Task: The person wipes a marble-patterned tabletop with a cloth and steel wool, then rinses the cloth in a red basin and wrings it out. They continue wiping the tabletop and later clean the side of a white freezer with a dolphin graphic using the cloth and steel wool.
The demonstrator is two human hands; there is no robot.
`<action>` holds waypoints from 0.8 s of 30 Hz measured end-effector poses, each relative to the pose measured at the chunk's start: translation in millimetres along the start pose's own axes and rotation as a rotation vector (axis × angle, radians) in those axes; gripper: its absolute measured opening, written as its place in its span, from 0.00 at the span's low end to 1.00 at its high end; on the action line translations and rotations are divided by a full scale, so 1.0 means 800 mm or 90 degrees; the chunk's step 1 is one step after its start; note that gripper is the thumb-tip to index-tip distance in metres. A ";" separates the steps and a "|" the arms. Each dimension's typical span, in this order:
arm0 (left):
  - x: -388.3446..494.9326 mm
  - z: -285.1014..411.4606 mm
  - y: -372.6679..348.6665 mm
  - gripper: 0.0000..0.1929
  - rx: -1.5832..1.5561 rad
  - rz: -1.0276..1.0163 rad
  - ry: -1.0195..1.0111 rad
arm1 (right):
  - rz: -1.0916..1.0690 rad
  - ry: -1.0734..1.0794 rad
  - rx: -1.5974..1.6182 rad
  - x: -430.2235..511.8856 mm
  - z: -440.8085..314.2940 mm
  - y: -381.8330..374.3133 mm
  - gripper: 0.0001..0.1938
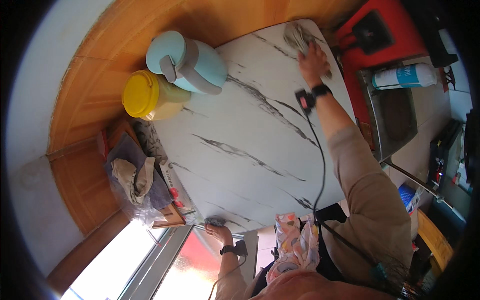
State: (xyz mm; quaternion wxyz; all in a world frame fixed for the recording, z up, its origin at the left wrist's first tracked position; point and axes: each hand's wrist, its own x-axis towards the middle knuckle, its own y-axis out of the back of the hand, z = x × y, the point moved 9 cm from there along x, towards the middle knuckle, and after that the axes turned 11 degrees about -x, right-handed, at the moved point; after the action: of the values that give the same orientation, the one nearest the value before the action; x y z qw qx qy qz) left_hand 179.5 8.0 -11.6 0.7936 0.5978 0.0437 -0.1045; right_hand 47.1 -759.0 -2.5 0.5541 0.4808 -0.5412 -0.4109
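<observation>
Both of my hands are at a white marble-patterned tabletop [232, 120]. At the far right corner my right hand [315, 63] presses on a greyish-green cloth [296, 36], which is blurred. My left hand [219, 233] is at the near left edge, its fingers around a dark grey scouring pad [215, 220] that touches the table. Each wrist wears a black band with a small device. A black cable [322, 165] runs from the right device back across the table.
A light-blue vacuum jug [210, 62] and a yellow-lidded plastic container [140, 93] stand at the back left. Left of the table lie a beige cloth [129, 180] and a plastic bag [146, 213]. To the right are a white-and-blue bottle [405, 76] and a red surface [401, 37].
</observation>
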 end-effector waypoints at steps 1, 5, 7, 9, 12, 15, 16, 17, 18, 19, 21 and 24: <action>0.001 0.000 0.001 0.22 0.009 0.010 -0.007 | 0.001 -0.029 -0.002 0.007 -0.024 -0.002 0.28; -0.001 -0.004 -0.005 0.24 0.006 -0.012 -0.010 | -0.060 0.288 -0.041 -0.080 -0.145 0.000 0.28; 0.001 -0.010 -0.004 0.25 0.003 -0.024 0.013 | -0.010 0.456 0.077 -0.154 -0.170 0.029 0.26; 0.003 -0.017 -0.006 0.27 0.007 -0.039 0.051 | -0.057 0.546 0.149 -0.166 -0.160 0.037 0.27; 0.006 -0.017 -0.009 0.28 0.045 -0.047 0.022 | -0.183 0.553 0.054 -0.091 -0.129 0.010 0.29; 0.006 -0.023 -0.013 0.29 0.052 -0.034 0.023 | -0.118 0.296 -0.005 0.035 -0.027 0.006 0.28; 0.005 -0.026 -0.014 0.30 0.055 -0.034 0.023 | -0.062 0.237 0.006 0.049 -0.003 0.008 0.28; 0.004 -0.027 -0.013 0.29 0.044 -0.029 0.021 | -0.058 0.141 -0.027 0.061 0.021 0.000 0.29; 0.004 -0.028 -0.013 0.29 0.030 -0.024 0.019 | -0.032 0.172 -0.025 0.050 0.016 -0.003 0.29; 0.003 -0.027 -0.013 0.29 0.013 -0.021 0.008 | -0.034 0.173 -0.059 0.027 0.014 -0.008 0.29; 0.003 -0.028 -0.011 0.26 0.007 -0.019 0.015 | -0.026 0.193 -0.108 -0.028 -0.006 -0.007 0.30; 0.008 -0.023 -0.013 0.24 0.013 -0.040 0.014 | 0.004 0.336 -0.042 -0.168 -0.046 0.035 0.33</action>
State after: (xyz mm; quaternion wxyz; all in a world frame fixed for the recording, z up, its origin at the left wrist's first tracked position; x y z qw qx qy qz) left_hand 184.2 22.0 -27.7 0.7830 0.6056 0.0705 -0.1233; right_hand 71.6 -618.9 -0.9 0.6927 0.5512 -0.3657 -0.2875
